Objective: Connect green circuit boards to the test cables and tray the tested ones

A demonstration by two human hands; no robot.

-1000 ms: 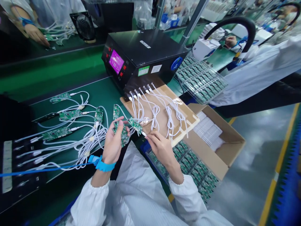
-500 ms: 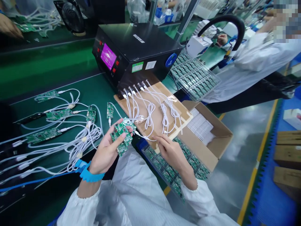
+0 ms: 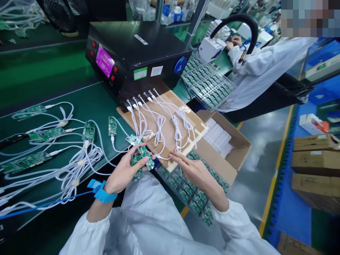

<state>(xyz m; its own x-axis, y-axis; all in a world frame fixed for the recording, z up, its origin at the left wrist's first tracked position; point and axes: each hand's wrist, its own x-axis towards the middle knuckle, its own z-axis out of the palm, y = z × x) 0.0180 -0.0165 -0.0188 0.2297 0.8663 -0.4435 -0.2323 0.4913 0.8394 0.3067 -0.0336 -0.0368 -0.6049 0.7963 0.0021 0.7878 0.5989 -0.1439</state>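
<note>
My left hand (image 3: 126, 169), with a blue wrist strap (image 3: 102, 191), is closed on green circuit boards (image 3: 145, 157). Just beyond its fingertips, another board (image 3: 133, 139) lies at the edge of the brown cardboard sheet (image 3: 148, 147). My right hand (image 3: 192, 170) is at the cardboard's near edge, its fingers by a white cable (image 3: 165, 158); whether they grip it is unclear. Bundled white cables (image 3: 160, 129) run from the black box (image 3: 140, 46) with a lit purple screen (image 3: 104, 61).
Wired boards (image 3: 89, 131) and tangled cables (image 3: 79, 166) cover the left bench. An open carton (image 3: 240, 150) with white items stands right. Board trays (image 3: 196, 198) sit below my right hand and beside the box (image 3: 209, 85). A person's white sleeve (image 3: 247, 63) is at upper right.
The view has shifted, so the bench things appear further left. In my left hand, the boards have spread apart and one now angles across another. My right hand stays near the cable.
</note>
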